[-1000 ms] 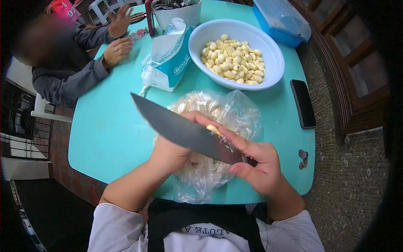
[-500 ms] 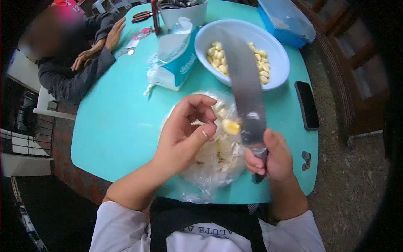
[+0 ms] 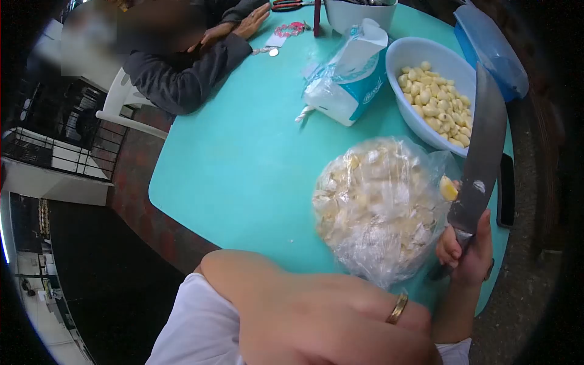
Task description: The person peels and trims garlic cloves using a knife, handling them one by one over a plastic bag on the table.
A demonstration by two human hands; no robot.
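Note:
My right hand (image 3: pixel 469 250) grips the handle of a broad knife (image 3: pixel 483 146), its blade pointing up, partly in front of the bowl. A yellowish garlic clove (image 3: pixel 449 188) shows beside the blade, above my right fingers. Close to the camera, my left hand (image 3: pixel 359 316) wears a gold ring (image 3: pixel 397 308); its fingertips are hidden, so what it holds cannot be seen. Between the hands and the bowl lies a clear plastic bag (image 3: pixel 380 207) of whitish garlic pieces. A pale blue bowl (image 3: pixel 398 64) contains peeled cloves (image 3: pixel 438 103).
A torn teal-and-white packet (image 3: pixel 356 79) stands near a grey-white container (image 3: pixel 359 17). At the right are a blue lidded box (image 3: pixel 490 45) and a dark phone (image 3: pixel 506 191). Another person's dark sleeves (image 3: pixel 188 82) rest at the table's (image 3: pixel 237 158) far left, near coins (image 3: pixel 274 52) and red-handled scissors (image 3: pixel 289 5).
The view has turned left. My left hand has moved from over the bag toward the camera. My right hand still grips the knife, now upright, with the clove near its blade.

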